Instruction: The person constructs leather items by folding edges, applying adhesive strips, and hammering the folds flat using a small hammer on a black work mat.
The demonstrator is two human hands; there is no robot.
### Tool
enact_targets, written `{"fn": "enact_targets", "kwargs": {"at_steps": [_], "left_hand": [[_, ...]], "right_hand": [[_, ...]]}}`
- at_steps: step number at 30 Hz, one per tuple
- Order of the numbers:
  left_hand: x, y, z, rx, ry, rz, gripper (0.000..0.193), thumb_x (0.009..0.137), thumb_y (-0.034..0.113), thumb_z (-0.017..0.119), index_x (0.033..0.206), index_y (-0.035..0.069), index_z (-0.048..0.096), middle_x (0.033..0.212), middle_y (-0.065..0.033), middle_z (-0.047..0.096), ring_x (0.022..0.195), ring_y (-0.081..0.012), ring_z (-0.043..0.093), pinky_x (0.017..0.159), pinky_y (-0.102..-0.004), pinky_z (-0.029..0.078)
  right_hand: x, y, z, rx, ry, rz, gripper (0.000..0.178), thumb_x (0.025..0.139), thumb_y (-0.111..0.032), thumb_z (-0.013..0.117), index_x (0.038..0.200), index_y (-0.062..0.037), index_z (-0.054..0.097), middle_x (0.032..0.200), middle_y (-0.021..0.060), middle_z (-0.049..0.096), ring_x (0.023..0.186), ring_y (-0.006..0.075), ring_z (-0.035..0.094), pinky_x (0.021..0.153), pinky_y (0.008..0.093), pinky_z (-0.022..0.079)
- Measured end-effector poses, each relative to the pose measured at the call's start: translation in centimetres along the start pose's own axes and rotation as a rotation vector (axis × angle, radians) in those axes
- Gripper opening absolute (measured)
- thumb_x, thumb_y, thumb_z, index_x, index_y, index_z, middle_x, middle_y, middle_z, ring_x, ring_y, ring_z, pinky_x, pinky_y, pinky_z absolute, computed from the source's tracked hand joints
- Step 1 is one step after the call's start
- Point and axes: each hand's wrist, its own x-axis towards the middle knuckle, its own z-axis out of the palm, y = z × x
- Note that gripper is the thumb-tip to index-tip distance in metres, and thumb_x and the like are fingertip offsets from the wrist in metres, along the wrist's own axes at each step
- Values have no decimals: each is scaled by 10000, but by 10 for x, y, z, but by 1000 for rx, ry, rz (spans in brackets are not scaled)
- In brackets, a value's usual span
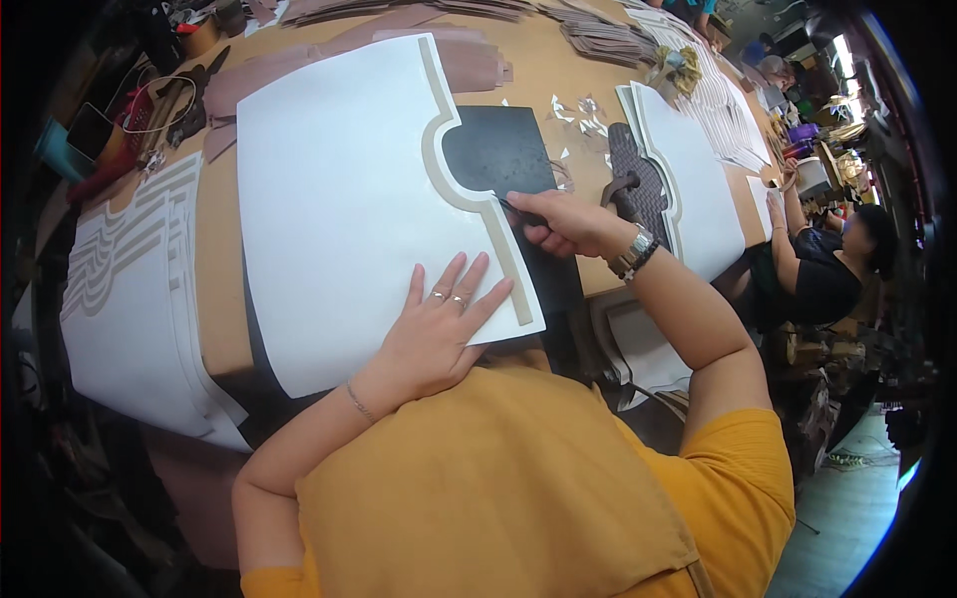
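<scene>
A large white sheet (339, 199) with a grey-beige strip (436, 149) along its curved right edge lies in front of me, partly over a black board (503, 140). My left hand (439, 324) rests flat on the sheet's near right part, fingers spread. My right hand (563, 221) is closed around a dark-handled tool (513, 211), its tip at the sheet's edge just below the round notch. Fingers cover most of the tool, so its exact kind does not show.
White sheets with grey strips (130, 299) are stacked at the left, others (688, 179) at the right by a dark textured piece (638, 184). White scraps (583, 118) and brown pieces (608, 38) lie farther back. A co-worker (827, 259) sits at the right.
</scene>
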Motion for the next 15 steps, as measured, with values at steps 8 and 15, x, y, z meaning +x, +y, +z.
{"fn": "enact_targets", "kwargs": {"at_steps": [8, 15], "left_hand": [[-1, -2, 3, 16, 18, 9, 728, 927, 300, 611, 1584, 240, 302, 1653, -166, 225, 1504, -412, 243, 1145, -698, 189], [-1, -2, 5, 12, 19, 7, 731, 924, 308, 622, 1582, 250, 309, 1652, -161, 234, 1505, -408, 242, 1145, -697, 194]], "right_hand": [[5, -7, 6, -40, -12, -6, 370, 1046, -503, 472, 881, -174, 519, 637, -98, 358, 478, 10, 244, 405, 197, 162], [6, -6, 8, -51, -8, -31, 363, 1051, -490, 463, 920, -162, 546, 644, -93, 362, 476, 16, 238, 408, 205, 164]]}}
